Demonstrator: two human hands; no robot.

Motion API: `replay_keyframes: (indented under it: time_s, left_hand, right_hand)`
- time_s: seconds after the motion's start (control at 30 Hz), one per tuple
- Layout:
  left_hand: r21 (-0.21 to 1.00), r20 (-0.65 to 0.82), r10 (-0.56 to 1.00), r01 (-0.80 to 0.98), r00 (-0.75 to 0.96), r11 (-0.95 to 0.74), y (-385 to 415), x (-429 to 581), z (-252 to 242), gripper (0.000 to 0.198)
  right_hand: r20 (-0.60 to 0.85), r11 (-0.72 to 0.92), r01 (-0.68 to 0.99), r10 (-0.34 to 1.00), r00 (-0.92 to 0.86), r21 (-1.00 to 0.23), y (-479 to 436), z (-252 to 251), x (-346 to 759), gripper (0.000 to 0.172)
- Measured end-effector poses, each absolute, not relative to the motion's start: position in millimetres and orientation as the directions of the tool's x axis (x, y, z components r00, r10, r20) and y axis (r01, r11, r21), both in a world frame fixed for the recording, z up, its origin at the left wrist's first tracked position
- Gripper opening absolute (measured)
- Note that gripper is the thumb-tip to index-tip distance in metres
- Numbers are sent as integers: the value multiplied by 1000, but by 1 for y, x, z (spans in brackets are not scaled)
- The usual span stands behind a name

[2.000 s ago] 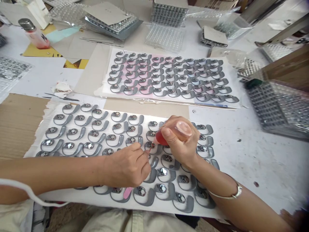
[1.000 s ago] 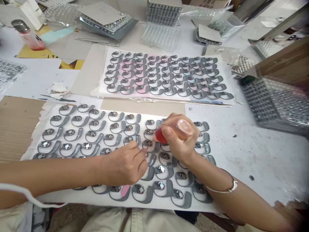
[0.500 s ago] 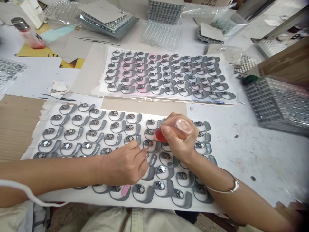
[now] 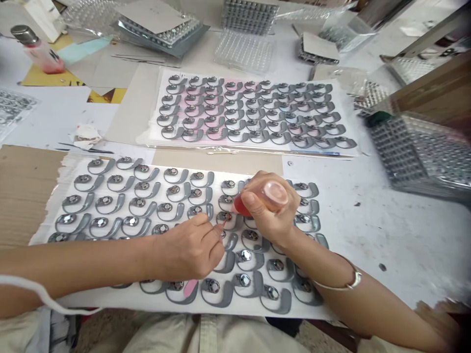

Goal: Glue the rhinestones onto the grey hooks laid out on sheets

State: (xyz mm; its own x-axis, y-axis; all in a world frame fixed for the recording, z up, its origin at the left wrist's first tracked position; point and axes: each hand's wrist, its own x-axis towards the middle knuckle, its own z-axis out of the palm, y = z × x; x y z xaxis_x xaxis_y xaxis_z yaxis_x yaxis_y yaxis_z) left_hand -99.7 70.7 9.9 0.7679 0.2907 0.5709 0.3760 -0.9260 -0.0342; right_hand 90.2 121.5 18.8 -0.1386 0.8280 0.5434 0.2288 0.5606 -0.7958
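Partway along the sheet (image 4: 158, 165), left fingers (image 4: 209, 235) pinched a fine pick (image 4: 223, 223) at a grey hook (image 4: 230, 223); right fingers (image 4: 257, 177) gripped a red bottle (image 4: 241, 206).

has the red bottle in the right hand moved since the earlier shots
No, not noticeably: the red bottle stays just right of the same grey curved piece; only the whole view shifted.

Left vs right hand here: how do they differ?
The right hand wraps around a squeeze bottle of red liquid, while the left hand pinches a thin red-tipped stick. The right wrist wears a metal bangle; the left wrist shows none. Both are over the same sheet of grey hook-shaped parts.
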Motion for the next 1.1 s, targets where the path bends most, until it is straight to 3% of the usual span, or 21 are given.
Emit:
replay_keyframes:
  time_s: [0.3,0.73,1.1]
  left_hand:
    - [-50,585,289,389,758,-920,71,-101,6,21]
    - [70,557,334,357,761,-931,76,-103,15,26]
    - [117,567,355,354,744,-928,79,-103,17,28]
  right_hand:
    - [562,579,230,815,-139,-782,122,16,92,16]
    - [565,587,290,808,-166,-755,117,22,94,19]
    - [653,683,262,730,-203,-682,118,22,93,15]
